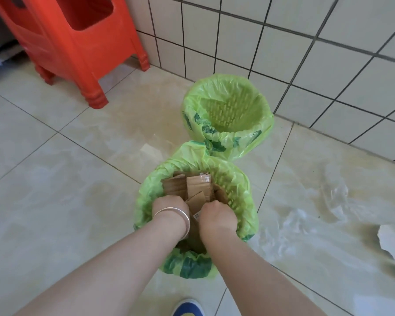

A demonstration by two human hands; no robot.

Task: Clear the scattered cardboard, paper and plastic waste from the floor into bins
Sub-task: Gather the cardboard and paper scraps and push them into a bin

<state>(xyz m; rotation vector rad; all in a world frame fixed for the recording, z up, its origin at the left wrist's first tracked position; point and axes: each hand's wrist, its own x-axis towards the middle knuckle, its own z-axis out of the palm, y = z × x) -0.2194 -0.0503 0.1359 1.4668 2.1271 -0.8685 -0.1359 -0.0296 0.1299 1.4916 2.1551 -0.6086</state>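
The pale tiled floor (55,179) fills most of the view, with a red plastic stool (73,42) standing at eleven o'clock against the white tiled wall (306,53). Clear plastic sheeting (306,213) lies spread over the floor at three o'clock, and a torn white sheet of paper (392,242) rests just beyond it at the right edge. At the centre stands the near bin (244,201), lined with a green bag and packed with cardboard pieces (192,185) standing on edge; the far bin (228,110), likewise lined, sits touching it at one o'clock, close to the wall, with nothing visible inside. Both hands reach down into the near bin at its six o'clock side (a silver bangle (178,217) circles the left wrist). The left hand (169,205) and the right hand (217,214) are each curled down over the cardboard, fingers hidden among the pieces, the cardboard directly beneath and ahead of them. A blue shoe toe (188,307) shows at six o'clock.
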